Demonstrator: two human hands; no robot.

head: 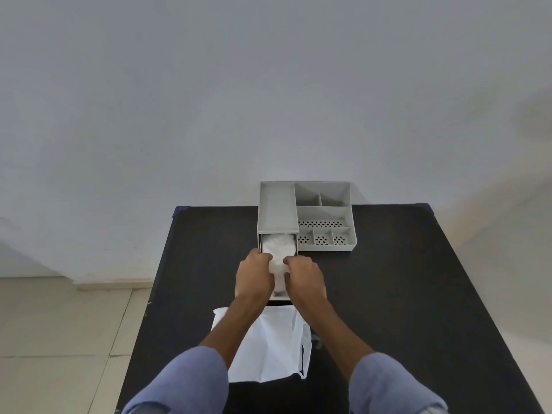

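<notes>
A grey desk organiser stands at the far edge of a black table. Its drawer on the left side is pulled out toward me. A white bundle of cloth or bag lies in the drawer, reaching back under the organiser's top. My left hand and my right hand both grip this bundle from either side, fingers curled into it. A flat white bag or cloth lies on the table between my forearms.
The organiser's right half has several open compartments, some with perforated floors. A pale wall rises right behind the table. Tiled floor lies to the left, beyond the table's left edge.
</notes>
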